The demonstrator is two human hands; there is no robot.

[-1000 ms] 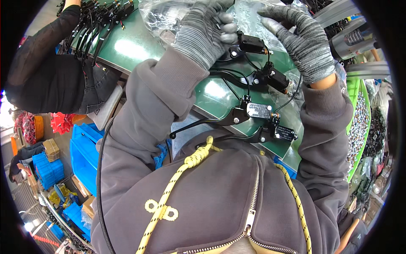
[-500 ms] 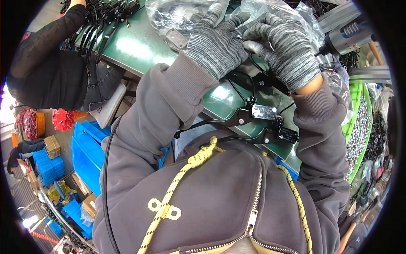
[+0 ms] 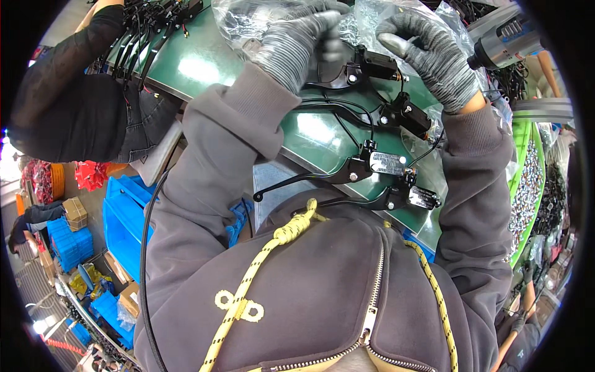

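My left hand, in a grey striped knit glove, is over a clear plastic bag at the far side of the table. Its fingers are smeared by motion, so what they hold is hidden. My right hand, gloved alike, has thumb and fingertips curled together beside a second plastic bag of small shiny parts; anything pinched there is too small to name. Between and below the hands lie several black brake levers with cylinder bodies, among them a near lever and a far lever.
A grey power screwdriver points in from the right. Beyond my right arm is a green bin of small metal parts. More black levers lie on the green table at far left, near a person in black. Blue crates stand left.
My hands have parted: the left moved left and away, the right moved slightly right. The far levers they covered now show. The near levers stay almost in place.
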